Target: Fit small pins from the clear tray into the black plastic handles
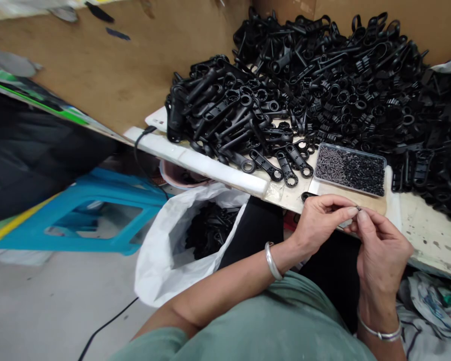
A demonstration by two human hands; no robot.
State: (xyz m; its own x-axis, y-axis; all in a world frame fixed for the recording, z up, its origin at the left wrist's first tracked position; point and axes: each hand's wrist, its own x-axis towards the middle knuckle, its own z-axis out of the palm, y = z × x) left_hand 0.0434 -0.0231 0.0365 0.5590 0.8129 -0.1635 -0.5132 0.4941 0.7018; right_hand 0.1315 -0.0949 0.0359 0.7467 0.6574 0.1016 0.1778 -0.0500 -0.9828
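Observation:
My left hand [321, 218] and my right hand [381, 245] meet at the table's front edge, thumbs and forefingers pinched together. Between the fingertips is a tiny dark piece [358, 208], too small to name; both hands seem to grip it. Just beyond them a clear plastic box [351, 168] holds many tiny parts, greyish on its left side and black on its right. The box rests on a tan board [376, 203]. Left of the box lie several black plastic arms with ringed ends [286, 169]. Part of another black piece [307, 196] shows beside my left hand.
A large heap of black plastic parts [323, 75] covers the back of the table. Below the left edge stands a white sack [154, 265] with black parts inside. A blue stool [82, 215] is on the floor, and a black cable [107, 328] runs there too.

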